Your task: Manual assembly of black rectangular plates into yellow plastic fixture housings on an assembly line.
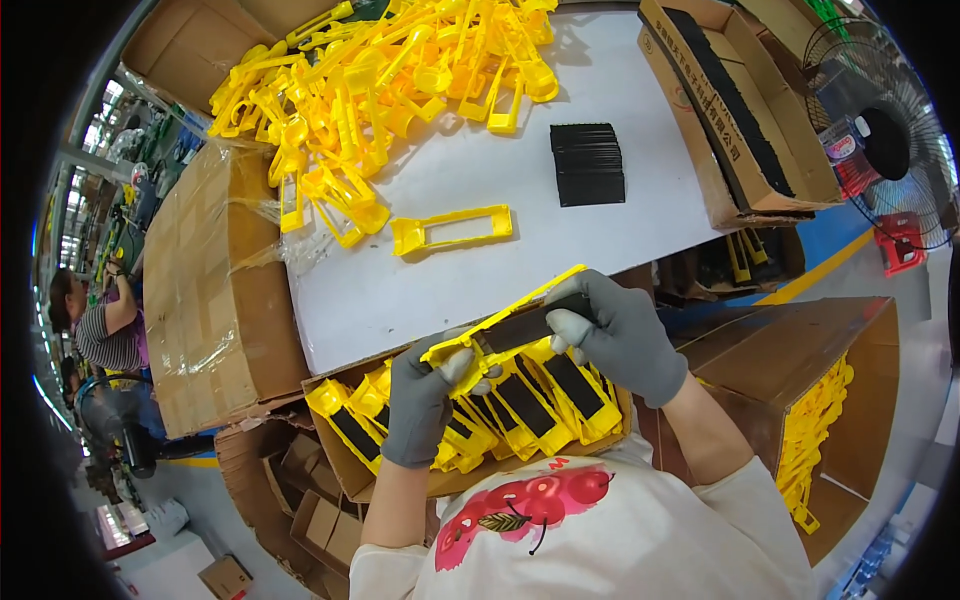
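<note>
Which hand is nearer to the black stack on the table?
Right: the right hand is below the black stack in the picture; the left hand is lower, farther left.

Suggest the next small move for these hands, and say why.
Perhaps the right hand should press the black strip into the yellow frame: it grips the strip's end, the left hand holds the frame, and boxed frames carry similar strips.

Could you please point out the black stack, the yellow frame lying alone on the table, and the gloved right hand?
Black stack (589,166): head view, its overlapping middle.
Yellow frame (409,237): head view, its solid left end.
Gloved right hand (629,336): head view, back of the hand.
</note>
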Available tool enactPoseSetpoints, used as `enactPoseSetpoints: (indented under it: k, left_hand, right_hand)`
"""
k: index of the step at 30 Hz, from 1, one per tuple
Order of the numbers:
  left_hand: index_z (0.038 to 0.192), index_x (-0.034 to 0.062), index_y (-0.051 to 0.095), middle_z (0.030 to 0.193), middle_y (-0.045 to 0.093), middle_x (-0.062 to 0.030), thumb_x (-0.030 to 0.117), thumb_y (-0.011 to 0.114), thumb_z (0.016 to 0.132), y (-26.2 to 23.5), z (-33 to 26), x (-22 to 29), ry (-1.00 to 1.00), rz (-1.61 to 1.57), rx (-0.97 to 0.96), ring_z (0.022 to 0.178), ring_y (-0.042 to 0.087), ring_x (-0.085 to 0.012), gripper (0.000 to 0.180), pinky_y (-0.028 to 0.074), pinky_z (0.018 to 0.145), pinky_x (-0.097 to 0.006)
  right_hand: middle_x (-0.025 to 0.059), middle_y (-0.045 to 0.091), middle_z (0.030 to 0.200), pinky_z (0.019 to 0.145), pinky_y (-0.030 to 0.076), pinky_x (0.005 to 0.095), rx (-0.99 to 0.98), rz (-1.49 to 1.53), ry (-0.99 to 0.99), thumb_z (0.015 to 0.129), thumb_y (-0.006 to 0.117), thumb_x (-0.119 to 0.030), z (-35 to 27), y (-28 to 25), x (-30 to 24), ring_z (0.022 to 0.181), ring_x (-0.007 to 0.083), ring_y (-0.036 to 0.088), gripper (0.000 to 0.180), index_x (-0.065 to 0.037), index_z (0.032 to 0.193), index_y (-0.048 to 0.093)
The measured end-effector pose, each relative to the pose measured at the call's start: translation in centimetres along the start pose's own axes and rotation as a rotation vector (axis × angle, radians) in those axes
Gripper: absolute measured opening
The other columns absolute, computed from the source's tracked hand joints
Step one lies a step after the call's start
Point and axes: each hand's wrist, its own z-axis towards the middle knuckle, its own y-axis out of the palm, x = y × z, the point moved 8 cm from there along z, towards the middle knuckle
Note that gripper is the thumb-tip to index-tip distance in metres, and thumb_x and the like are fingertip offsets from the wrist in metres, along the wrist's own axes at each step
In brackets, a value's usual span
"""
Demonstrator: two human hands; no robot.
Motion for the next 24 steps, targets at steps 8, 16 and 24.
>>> enactPoseSetpoints:
  k: [8, 16, 24]
  left_hand:
    - [0.113, -0.0083, 0.061, 0.095, 0.068, -0.0166, 0.004, 0.059, 0.089, 0.6, -0.5, -0.6, -0.059, -0.057, -0.021, 0.076, 0.070, -0.0233, 0.027, 0.058, 0.065, -0.028]
    - [0.110, -0.0080, 0.062, 0.088, 0.067, -0.0132, 0.004, 0.065, 0.086, 1.4, -0.9, -0.3, -0.019, 0.076, 0.075, 0.071, 0.068, -0.0198, 0.026, 0.053, 0.058, -0.024]
    - [0.104, -0.0054, 0.067, 0.087, 0.068, -0.0110, 0.000, 0.066, 0.084, 0.5, -1.9, -0.9, -0.092, 0.120, 0.015, 0.070, 0.069, -0.0191, 0.020, 0.052, 0.056, -0.024]
  right_hand:
    - [0.0162, 0.067, 0.078, 0.060, 0.052, 0.0364, 0.100, -0.273, -0.145, 0.087, 0.066, -0.017, -1.2, 0.7, -1.3, 0.070, 0.0340, 0.066, 0.016, -0.003, 0.094, 0.060]
    - [0.0125, 0.066, 0.077, 0.059, 0.052, 0.0359, 0.111, -0.667, -0.206, 0.084, 0.070, -0.030, -1.5, 0.4, -0.2, 0.067, 0.0309, 0.066, 0.033, -0.007, 0.104, 0.058]
    - [0.0101, 0.067, 0.081, 0.064, 0.051, 0.0273, -0.068, -0.343, -0.073, 0.076, 0.077, -0.017, -1.7, 0.0, 2.5, 0.071, 0.0198, 0.067, 0.030, -0.004, 0.100, 0.064]
